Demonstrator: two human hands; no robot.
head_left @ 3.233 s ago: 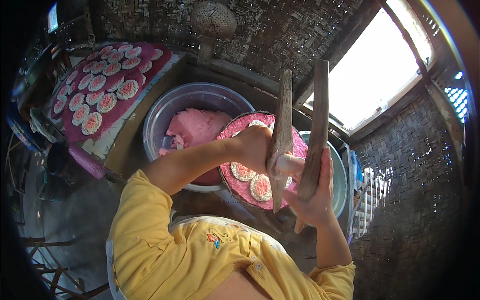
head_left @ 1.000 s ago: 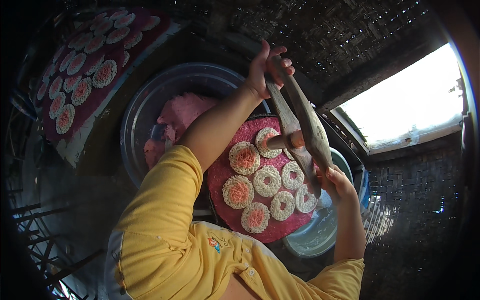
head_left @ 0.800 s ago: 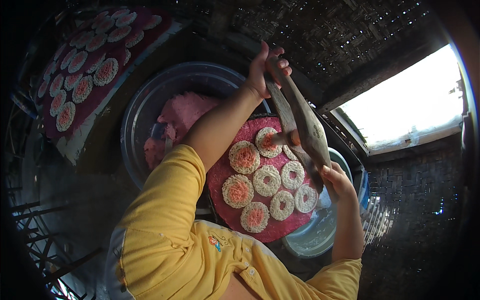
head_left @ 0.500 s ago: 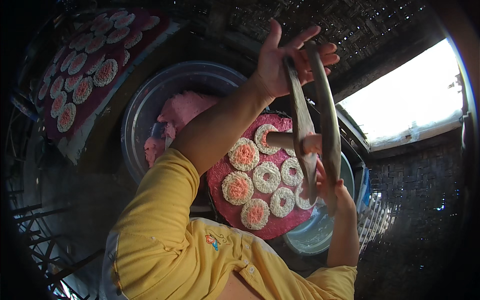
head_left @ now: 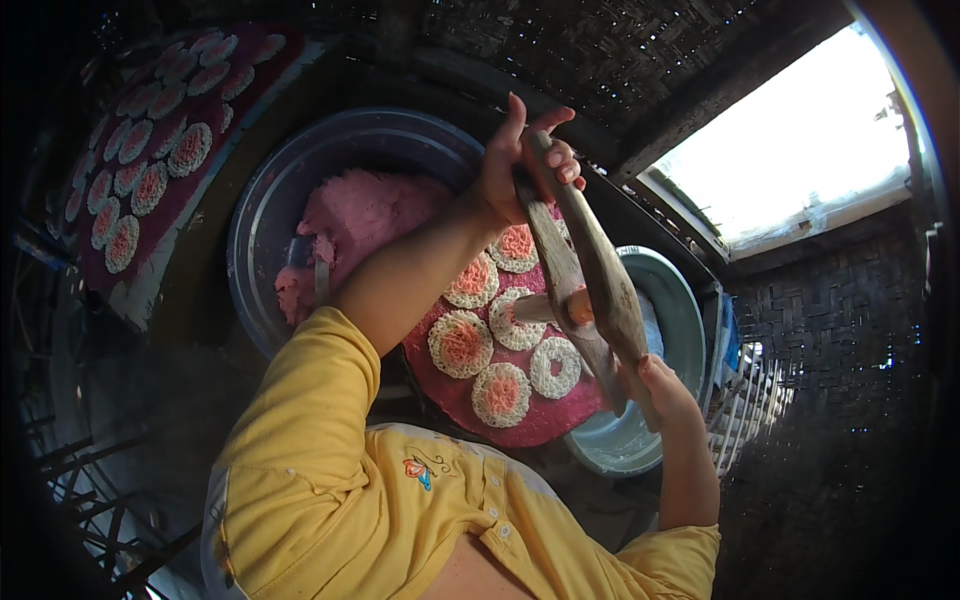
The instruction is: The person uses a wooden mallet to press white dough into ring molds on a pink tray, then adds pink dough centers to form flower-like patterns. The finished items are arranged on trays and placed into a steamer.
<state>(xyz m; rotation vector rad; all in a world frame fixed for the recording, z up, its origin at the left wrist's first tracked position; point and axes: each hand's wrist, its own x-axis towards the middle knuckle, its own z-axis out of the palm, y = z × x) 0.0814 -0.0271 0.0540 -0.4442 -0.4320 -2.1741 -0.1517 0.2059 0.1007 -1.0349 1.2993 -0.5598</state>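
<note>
Both my hands grip a wooden hand press (head_left: 605, 265) made of two long levers with a tube-like barrel between them. My left hand (head_left: 503, 178) is closed on the levers' far ends, thumb and forefinger sticking out. Around their near ends my right hand (head_left: 668, 393) is wrapped. The barrel's tip sits over a white lacy ring (head_left: 517, 335), with some pink in its middle. Beside it lies an unfilled white ring (head_left: 555, 368). Several others, like this rosette (head_left: 460, 343), have pink centres. They rest on a round magenta sheet (head_left: 520, 428); my left arm and the press hide part of it.
A large blue basin (head_left: 243, 255) at the left holds a pink dough-like mass (head_left: 370, 215). To the right stands a pale green basin (head_left: 690, 290). A tilted magenta board (head_left: 165, 215) with many rosettes is at the far left. Woven walls surround a bright opening (head_left: 800, 130).
My left hand has gone from spread fingers to closed on the levers. The press tip has moved from the upper ring, now pink-centred, to the middle ring. The view has shifted slightly.
</note>
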